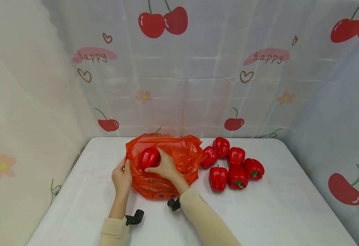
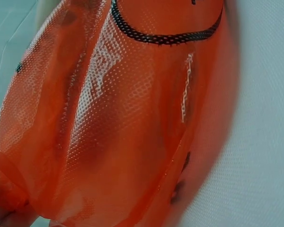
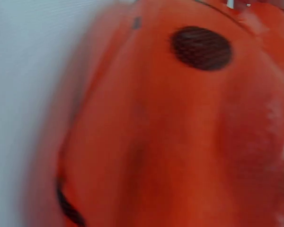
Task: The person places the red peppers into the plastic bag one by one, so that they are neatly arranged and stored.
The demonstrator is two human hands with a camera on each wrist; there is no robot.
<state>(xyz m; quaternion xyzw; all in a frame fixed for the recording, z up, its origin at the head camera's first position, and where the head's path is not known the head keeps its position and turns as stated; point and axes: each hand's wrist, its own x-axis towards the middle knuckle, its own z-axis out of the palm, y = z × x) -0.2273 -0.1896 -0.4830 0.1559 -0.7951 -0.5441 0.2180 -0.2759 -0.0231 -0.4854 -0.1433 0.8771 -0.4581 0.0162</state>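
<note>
An orange-red plastic bag point(image 1: 179, 150) with dark print lies at the back of the table, its mouth spread. My left hand point(image 1: 122, 176) pinches the bag's left edge between thumb and fingers. Over the bag's mouth, my right hand point(image 1: 166, 167) grips a glossy red bell pepper point(image 1: 149, 158), thumb and fingers round its right side. The left wrist view is mostly filled by the bag point(image 2: 128, 123), with part of a hand at the lower left corner. Close up and blurred, the printed bag point(image 3: 170, 123) also fills the right wrist view; the gripped pepper is hidden there.
Several red bell peppers point(image 1: 237, 177) sit in a cluster just right of the bag, one point(image 1: 209, 157) right beside its edge. The white table point(image 1: 277, 212) ends at a cherry-printed curtain point(image 1: 182, 102) behind. Dark wrist mounts point(image 1: 134, 217) stick out from both sleeves.
</note>
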